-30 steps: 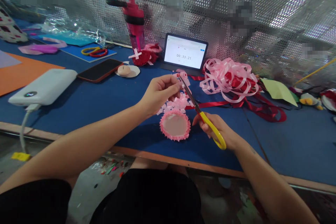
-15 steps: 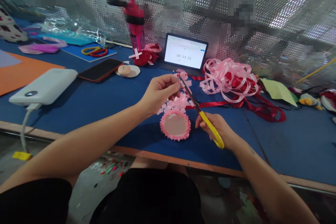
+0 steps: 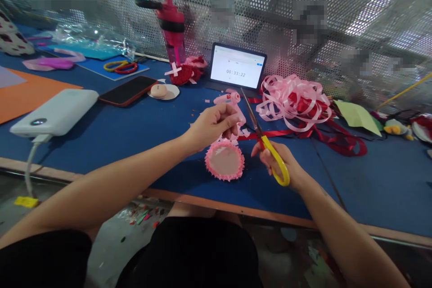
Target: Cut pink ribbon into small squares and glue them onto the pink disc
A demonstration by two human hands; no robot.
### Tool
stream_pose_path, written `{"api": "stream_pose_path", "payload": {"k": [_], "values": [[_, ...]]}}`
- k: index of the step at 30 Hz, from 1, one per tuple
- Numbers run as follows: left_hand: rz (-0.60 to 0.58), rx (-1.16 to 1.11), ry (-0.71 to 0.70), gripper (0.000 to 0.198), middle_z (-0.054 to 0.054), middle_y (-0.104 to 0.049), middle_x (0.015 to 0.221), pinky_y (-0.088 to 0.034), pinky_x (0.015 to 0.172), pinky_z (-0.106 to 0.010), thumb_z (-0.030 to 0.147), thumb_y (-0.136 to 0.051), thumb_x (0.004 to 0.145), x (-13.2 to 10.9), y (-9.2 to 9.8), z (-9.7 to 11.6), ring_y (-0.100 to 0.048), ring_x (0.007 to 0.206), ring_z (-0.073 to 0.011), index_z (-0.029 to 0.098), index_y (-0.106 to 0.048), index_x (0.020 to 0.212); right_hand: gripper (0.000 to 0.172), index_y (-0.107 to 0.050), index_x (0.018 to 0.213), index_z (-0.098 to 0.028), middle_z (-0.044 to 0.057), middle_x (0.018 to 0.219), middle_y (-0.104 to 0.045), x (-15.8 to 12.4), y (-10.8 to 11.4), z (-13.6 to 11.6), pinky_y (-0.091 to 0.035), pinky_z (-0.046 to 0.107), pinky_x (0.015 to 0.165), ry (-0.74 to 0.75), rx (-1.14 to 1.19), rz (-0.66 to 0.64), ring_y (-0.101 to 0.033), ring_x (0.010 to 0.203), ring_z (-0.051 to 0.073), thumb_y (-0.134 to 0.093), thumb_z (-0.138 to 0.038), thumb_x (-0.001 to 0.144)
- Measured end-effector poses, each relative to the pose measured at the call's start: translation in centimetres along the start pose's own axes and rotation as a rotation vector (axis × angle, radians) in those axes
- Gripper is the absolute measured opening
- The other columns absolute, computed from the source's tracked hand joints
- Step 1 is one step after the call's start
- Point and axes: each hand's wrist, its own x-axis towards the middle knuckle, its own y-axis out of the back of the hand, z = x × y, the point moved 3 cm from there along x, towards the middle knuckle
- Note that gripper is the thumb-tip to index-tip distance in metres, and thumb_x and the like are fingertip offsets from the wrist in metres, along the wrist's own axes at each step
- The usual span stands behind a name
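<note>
1. White pwr bank (image 3: 60, 109), L side, w/ white cable (image 3: 28, 166) hanging past table edge; yellow tag (image 3: 26, 201) at lower end.
2. Phone (image 3: 128, 91), dark screen, just R of it.
3. Beige rounded case (image 3: 158, 91) on white disc (image 3: 174, 92), next to phone.
4. Pink bottle (image 3: 171, 26), upright, dk handle, nr mesh wall (image 3: 270, 13).
5. Tablet (image 3: 238, 65), propped up, timer 00:33:22.
6. Spare scissors (image 3: 123, 68), yellow/red handles, on blue board (image 3: 97, 69).
7. Orange sheet (image 3: 37, 96), far L.
8. Pale yellow-green paper (image 3: 359, 117), R; yellow/white item (image 3: 398, 129) nearby, prob. plush, too blurry to be sure.
</note>
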Motion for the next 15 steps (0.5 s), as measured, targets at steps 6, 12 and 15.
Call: {"api": "stream_pose_path", "payload": {"k": [6, 12, 15], "values": [[0.109, 0.038, 0.008, 0.021, 0.004, -0.055, 0.046, -0.027, 0.034, -0.014, 0.028, -0.061, 0.083, 0.04, 0.76, 0.12, -0.037, 0.033, -0.0011, 0.015, -0.053, 0.068, 0.060, -0.058, 0.091, -0.015, -0.004, 0.060, -0.041, -0.01, 0.09, -0.57, -0.035, 0.019, 0.039, -0.018, -0.043, -0.010, -0.042, 0.041, 0.007, -0.039, -0.072, 0.080], [0.152, -0.039, -0.033, 0.019, 0.003, -0.052, 0.054, -0.031, 0.041, -0.014, 0.026, -0.050, 0.089, 0.51, 1.00, -0.33, -0.039, 0.043, -0.0019, 0.015, -0.060, 0.077, 0.055, -0.055, 0.090, -0.016, -0.003, 0.062, -0.044, -0.09, 0.19, -0.58, -0.037, 0.020, 0.042, -0.043, -0.081, -0.051, -0.045, 0.045, 0.008, -0.042, -0.069, 0.081], [0.171, -0.065, -0.029, 0.018, 0.002, -0.054, 0.054, -0.031, 0.042, -0.014, 0.021, -0.048, 0.089, 0.58, 1.12, -0.13, -0.040, 0.043, -0.0019, 0.014, -0.060, 0.078, 0.052, -0.056, 0.095, -0.016, -0.002, 0.065, -0.047, -0.20, 0.38, -0.69, -0.039, 0.022, 0.047, -0.036, -0.140, -0.067, -0.046, 0.050, 0.009, -0.043, -0.065, 0.083]]}}
